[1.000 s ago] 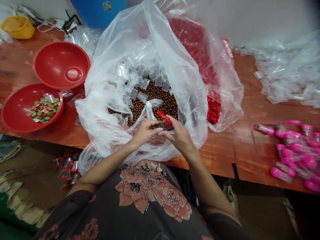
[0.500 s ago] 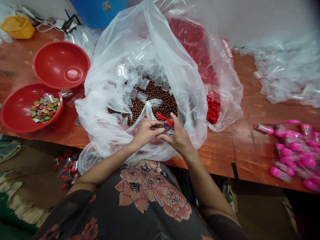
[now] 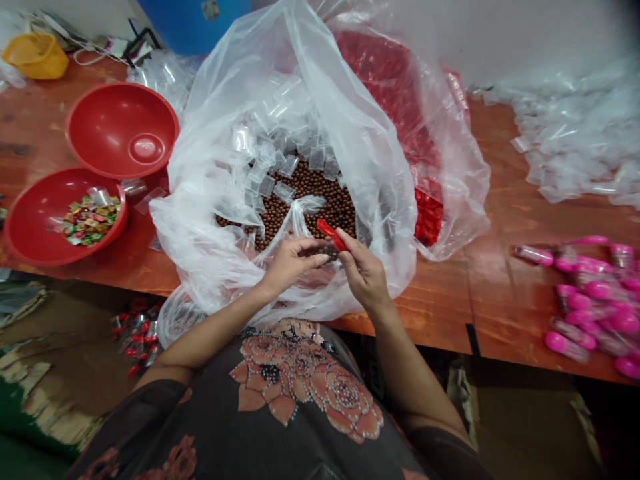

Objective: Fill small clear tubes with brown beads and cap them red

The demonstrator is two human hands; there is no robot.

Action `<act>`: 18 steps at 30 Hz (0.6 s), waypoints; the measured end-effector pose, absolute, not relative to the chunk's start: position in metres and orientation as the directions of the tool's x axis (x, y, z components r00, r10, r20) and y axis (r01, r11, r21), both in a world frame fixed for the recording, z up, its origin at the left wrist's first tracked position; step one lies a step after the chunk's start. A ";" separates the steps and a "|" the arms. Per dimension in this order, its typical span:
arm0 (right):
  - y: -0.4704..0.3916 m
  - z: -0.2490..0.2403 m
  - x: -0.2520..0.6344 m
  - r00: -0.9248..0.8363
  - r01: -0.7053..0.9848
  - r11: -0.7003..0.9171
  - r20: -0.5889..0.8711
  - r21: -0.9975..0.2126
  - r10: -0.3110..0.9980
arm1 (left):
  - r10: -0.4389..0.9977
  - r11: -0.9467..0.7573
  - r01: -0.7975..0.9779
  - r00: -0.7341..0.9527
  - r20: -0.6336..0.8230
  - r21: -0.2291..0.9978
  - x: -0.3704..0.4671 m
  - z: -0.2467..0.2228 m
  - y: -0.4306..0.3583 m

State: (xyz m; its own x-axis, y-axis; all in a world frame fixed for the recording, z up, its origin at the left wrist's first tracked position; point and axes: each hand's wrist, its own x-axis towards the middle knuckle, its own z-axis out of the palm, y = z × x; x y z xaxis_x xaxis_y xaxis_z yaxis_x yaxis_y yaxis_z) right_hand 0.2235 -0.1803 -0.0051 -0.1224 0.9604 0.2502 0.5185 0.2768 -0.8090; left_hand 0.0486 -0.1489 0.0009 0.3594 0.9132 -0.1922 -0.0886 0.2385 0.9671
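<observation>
My right hand is closed on a red plastic cap, its long rounded end pointing up and left. Close beside it, my left hand pinches what looks like a small clear plastic container, mostly hidden by the fingers. Both hands are over the near side of a large clear plastic bag. Inside that bag lie many small brown balls, with clear plastic containers heaped on them toward the back.
Two red bowls stand left, the nearer holding small colourful wrapped pieces. Behind right is a bag of red pieces. Pink-capped tubes and clear plastic pieces lie right. Red-capped containers are below the table's edge.
My right hand has turned, and its fingers have closed together on the red cap, which sits slightly higher. My left hand has hardly moved.
</observation>
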 end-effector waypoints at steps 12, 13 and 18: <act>-0.172 -0.023 0.239 -0.301 0.775 0.442 0.350 -0.453 0.887 | 0.859 0.400 -0.180 0.415 -0.299 0.899 0.053 -0.001 -0.159; -0.172 -0.022 0.238 -0.314 0.773 0.447 0.341 -0.450 0.886 | 0.843 0.447 -0.199 0.419 -0.336 0.872 0.053 -0.002 -0.158; -0.175 -0.014 0.228 -0.403 0.740 0.526 0.351 -0.418 0.845 | 0.704 0.647 -0.200 0.527 -0.476 0.736 0.056 -0.003 -0.152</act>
State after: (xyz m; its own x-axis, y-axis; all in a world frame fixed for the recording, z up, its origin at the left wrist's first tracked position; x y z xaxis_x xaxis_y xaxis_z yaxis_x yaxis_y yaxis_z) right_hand 0.2278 -0.1751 -0.0136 -0.4026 0.8452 0.3514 0.7403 0.5265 -0.4181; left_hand 0.0555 -0.1523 -0.0031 0.5271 0.7040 -0.4760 -0.2000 0.6472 0.7356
